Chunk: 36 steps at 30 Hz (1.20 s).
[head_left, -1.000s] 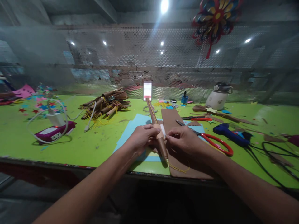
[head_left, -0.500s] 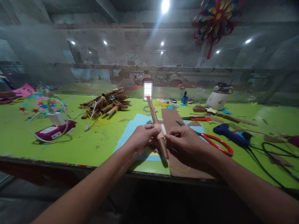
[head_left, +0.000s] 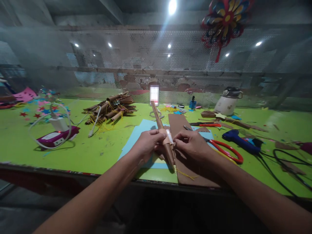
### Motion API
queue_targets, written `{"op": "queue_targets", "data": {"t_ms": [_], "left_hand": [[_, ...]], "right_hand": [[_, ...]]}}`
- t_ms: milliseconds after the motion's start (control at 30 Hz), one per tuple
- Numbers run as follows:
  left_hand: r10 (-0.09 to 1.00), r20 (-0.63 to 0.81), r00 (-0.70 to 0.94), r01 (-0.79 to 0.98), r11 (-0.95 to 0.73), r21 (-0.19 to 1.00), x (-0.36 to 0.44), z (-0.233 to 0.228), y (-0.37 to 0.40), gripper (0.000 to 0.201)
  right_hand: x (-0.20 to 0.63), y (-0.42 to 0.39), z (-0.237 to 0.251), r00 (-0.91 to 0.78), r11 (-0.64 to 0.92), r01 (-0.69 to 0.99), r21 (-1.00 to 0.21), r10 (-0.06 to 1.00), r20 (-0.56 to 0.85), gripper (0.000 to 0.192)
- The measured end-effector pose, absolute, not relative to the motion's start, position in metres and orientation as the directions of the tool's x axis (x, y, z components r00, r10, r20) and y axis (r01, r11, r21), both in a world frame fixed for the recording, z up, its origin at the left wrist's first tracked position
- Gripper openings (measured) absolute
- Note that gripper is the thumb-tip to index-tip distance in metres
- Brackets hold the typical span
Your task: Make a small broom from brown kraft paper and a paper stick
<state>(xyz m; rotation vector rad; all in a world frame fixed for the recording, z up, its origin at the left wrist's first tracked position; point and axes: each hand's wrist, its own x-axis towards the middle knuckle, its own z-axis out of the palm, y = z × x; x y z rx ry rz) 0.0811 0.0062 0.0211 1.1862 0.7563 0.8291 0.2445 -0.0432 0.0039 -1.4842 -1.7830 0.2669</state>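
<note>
My left hand point(head_left: 149, 143) is closed on a rolled brown paper tube point(head_left: 159, 121), with the thumb over a lighter tan paper band point(head_left: 166, 137) wrapped round it. A white, shiny strip point(head_left: 169, 135) lies along the band's right side. Just right of that strip, my right hand point(head_left: 192, 143) has thumb and forefinger pinched together. Whatever they hold is too small to make out. Yellow string point(head_left: 186, 175) trails from the tube's near end. Beneath my hands lie light blue sheets point(head_left: 133, 136) and a brown cardboard sheet point(head_left: 176, 121).
Red-handled scissors point(head_left: 226, 151) lie under my right forearm's far side, near a blue glue gun point(head_left: 240, 139) with a black cable. A pile of brown tubes point(head_left: 109, 107) is at back left. A purple power strip point(head_left: 57, 136) sits left; a white bottle point(head_left: 227, 102) stands back right.
My right hand has drawn slightly right, away from the band. The white strip shows more fully and looks shinier. The tube's far end has tipped a little left; my left hand has barely moved.
</note>
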Motion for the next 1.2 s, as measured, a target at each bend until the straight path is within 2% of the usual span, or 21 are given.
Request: {"op": "queue_targets", "data": {"t_ms": [233, 467, 600, 833, 1200], "left_hand": [[0.888, -0.065, 0.455, -0.138, 0.143, 0.98, 0.083, 0.021, 0.008, 0.008], [0.887, -0.057, 0.459, -0.133, 0.131, 0.982, 0.083, 0.018, 0.008, 0.006], [0.892, -0.046, 0.449, -0.108, 0.105, 0.989, 0.084, 0.015, 0.01, 0.004], [0.896, -0.028, 0.443, -0.163, 0.112, 0.98, 0.084, 0.013, 0.012, 0.01], [0.896, -0.045, 0.441, -0.137, 0.117, 0.984, 0.086, 0.013, 0.01, 0.005]], "right_hand": [[0.241, -0.05, 0.007, -0.035, 0.354, 0.766, -0.536, 0.856, 0.515, 0.014], [0.24, -0.05, 0.002, -0.201, 0.405, 0.881, -0.245, 0.79, 0.58, 0.014], [0.239, -0.049, 0.0, -0.242, 0.388, 0.91, -0.148, 0.785, 0.57, 0.016], [0.237, -0.051, -0.001, -0.246, 0.402, 0.909, -0.107, 0.726, 0.642, 0.018], [0.236, -0.05, -0.003, -0.246, 0.38, 0.92, -0.098, 0.753, 0.61, 0.02]]}}
